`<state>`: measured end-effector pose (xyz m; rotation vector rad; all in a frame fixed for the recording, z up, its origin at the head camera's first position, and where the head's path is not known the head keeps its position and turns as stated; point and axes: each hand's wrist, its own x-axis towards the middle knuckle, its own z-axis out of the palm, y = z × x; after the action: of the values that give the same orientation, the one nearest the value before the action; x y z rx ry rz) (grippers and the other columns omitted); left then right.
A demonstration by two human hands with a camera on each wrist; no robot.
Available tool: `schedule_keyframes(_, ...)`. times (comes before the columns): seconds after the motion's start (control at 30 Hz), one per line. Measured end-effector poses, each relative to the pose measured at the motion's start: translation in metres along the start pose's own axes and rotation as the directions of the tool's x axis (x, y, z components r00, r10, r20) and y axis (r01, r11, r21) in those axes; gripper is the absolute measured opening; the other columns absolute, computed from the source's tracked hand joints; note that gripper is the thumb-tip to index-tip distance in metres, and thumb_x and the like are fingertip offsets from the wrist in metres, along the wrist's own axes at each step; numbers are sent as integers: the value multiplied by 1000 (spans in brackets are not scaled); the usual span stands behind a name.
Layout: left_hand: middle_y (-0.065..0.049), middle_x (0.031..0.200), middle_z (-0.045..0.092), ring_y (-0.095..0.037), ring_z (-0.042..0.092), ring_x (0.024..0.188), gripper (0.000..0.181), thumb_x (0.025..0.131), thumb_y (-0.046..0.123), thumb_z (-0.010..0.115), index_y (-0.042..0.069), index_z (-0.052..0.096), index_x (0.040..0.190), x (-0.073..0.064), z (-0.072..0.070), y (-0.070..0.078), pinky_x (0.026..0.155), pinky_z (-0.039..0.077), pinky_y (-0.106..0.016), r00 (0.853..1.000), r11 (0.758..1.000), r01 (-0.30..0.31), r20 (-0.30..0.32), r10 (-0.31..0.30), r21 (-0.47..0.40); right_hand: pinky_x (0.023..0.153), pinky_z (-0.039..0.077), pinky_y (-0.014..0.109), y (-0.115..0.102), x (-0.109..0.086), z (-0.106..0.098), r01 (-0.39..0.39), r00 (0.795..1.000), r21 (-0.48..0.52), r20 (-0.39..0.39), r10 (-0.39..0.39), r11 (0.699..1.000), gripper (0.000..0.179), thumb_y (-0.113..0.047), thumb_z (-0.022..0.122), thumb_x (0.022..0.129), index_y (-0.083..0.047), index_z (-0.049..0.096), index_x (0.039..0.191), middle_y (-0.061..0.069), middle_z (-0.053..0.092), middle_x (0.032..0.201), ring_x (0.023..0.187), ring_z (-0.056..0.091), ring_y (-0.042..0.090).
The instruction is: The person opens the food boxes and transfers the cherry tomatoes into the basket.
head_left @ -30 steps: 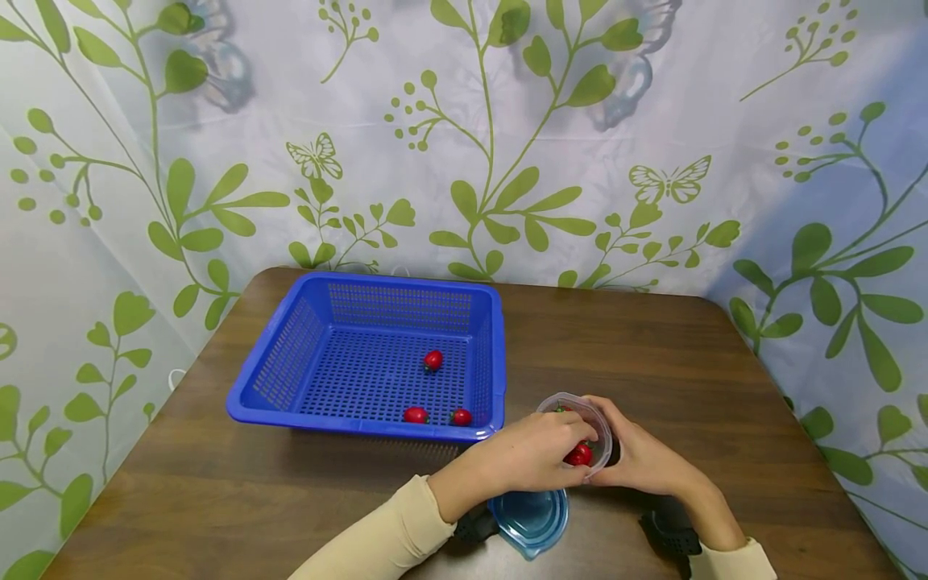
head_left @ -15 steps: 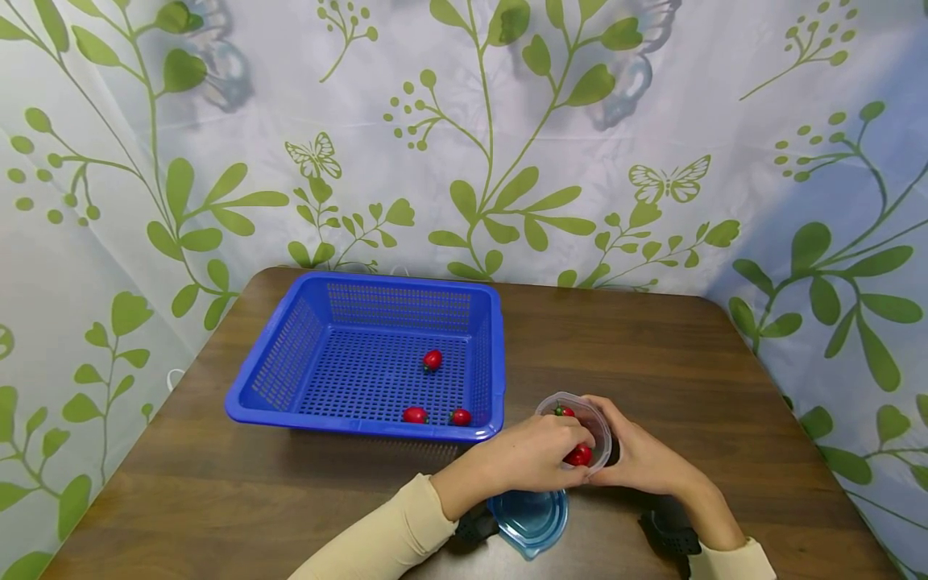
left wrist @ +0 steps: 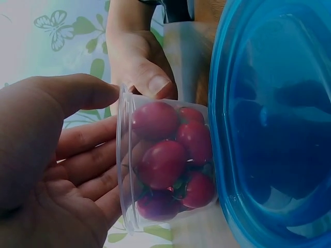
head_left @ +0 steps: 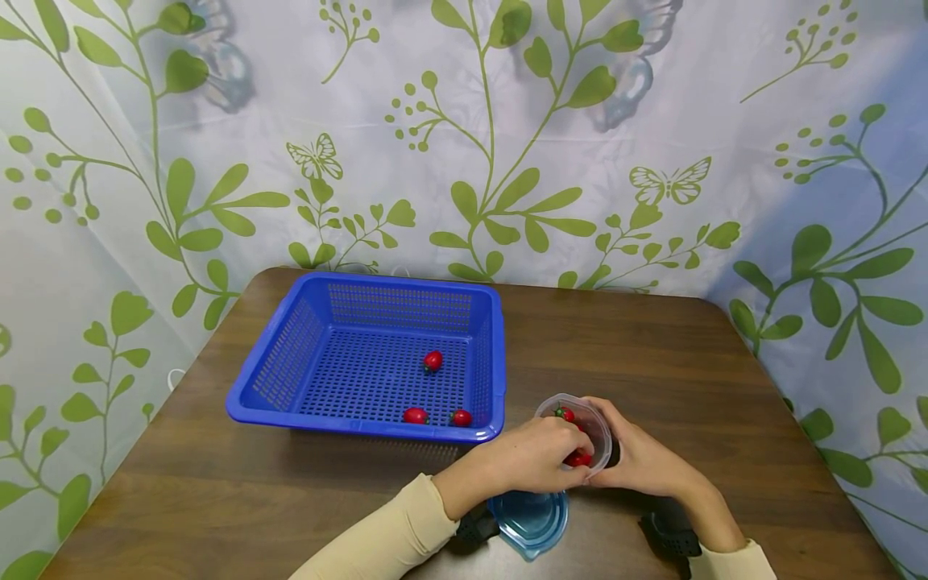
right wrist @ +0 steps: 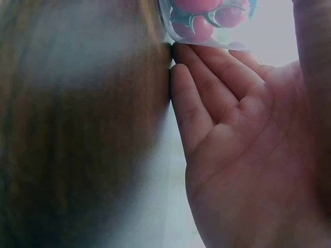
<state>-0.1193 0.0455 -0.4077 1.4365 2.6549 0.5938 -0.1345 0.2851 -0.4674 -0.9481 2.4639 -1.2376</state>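
A small clear plastic cup (head_left: 600, 427) holds several cherry tomatoes (left wrist: 163, 164) with green stems. My right hand (head_left: 645, 461) grips it from the right, thumb at the near side and fingers behind. In the right wrist view the fingers (right wrist: 201, 98) lie along the cup, little finger close to the table. My left hand (head_left: 532, 455) reaches over the left rim, its fingers among the tomatoes inside. The left wrist view has the left thumb (left wrist: 85, 95) at the rim and the other fingers loosely extended, their tips hidden by the rim and tomatoes.
A blue perforated basket (head_left: 362, 423) stands on the left of the wooden table (head_left: 631, 346), with 3 tomatoes in it. Just below the left hand lies a blue lid (head_left: 532, 524). A leaf-patterned curtain (head_left: 406, 177) hangs behind the table.
My left fingers have shifted slightly inside the cup, and a tomato near its far left side has come into clearer view. The right hand, basket and lid stay put.
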Motion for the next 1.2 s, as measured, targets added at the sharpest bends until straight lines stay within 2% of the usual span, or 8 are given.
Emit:
schedule_keyframes(0.17, 11, 88, 66, 1, 49, 76, 20, 95, 26, 73, 16, 77, 111, 0, 0, 0, 66, 39, -8, 1000, 1000, -8, -5, 8, 3, 94, 55, 25, 0, 0, 1, 1, 1000, -3, 0, -1, 1000, 96, -26, 89, 82, -18, 29, 156, 7, 55, 139, 114, 62, 11)
schedule_keyframes(0.37, 9, 97, 71, 2, 52, 83, 22, 95, 26, 73, 15, 76, 113, 0, 0, -2, 76, 42, -6, 1000, 1000, -21, 0, 21, -14, 95, 55, 24, 1, 0, 1, 6, 1000, -15, -2, -6, 1000, 96, -28, 89, 82, -19, 29, 155, 5, 55, 138, 113, 62, 11)
schedule_keyframes(0.6, 5, 101, 74, 0, 59, 88, 17, 95, 13, 69, 13, 78, 109, 0, -1, -3, 83, 46, -8, 999, 999, -32, -1, 32, -37, 94, 55, 24, 1, 0, 1, -3, 1000, -42, -12, 2, 999, 99, -32, 91, 79, -19, 29, 155, 5, 57, 137, 111, 63, 10)
schedule_keyframes(0.7, 6, 101, 75, 0, 62, 90, 15, 96, 13, 69, 14, 79, 107, 0, -2, -3, 85, 47, -8, 1000, 999, -9, 4, 10, -42, 92, 56, 25, 0, 0, 1, -10, 1000, -43, -12, 9, 999, 99, -33, 91, 79, -19, 29, 155, 6, 57, 136, 111, 62, 10)
schedule_keyframes(1.0, 9, 89, 75, 1, 58, 74, 8, 93, 14, 74, 14, 80, 99, 3, -4, 0, 68, 44, -7, 993, 986, 121, -3, -122, -113, 91, 56, 25, 0, 0, 1, -17, 1000, -61, -20, 16, 998, 100, -36, 92, 78, -20, 30, 155, 3, 58, 134, 110, 62, 10)
schedule_keyframes(1.2, 10, 90, 77, 0, 62, 77, 7, 92, 17, 78, 15, 82, 98, 4, -4, 0, 71, 46, -9, 992, 988, 125, -12, -126, -87, 94, 54, 25, -1, 1, 1, -35, 999, -88, -28, 33, 996, 95, -40, 91, 78, -22, 35, 153, -3, 59, 136, 112, 62, 9)
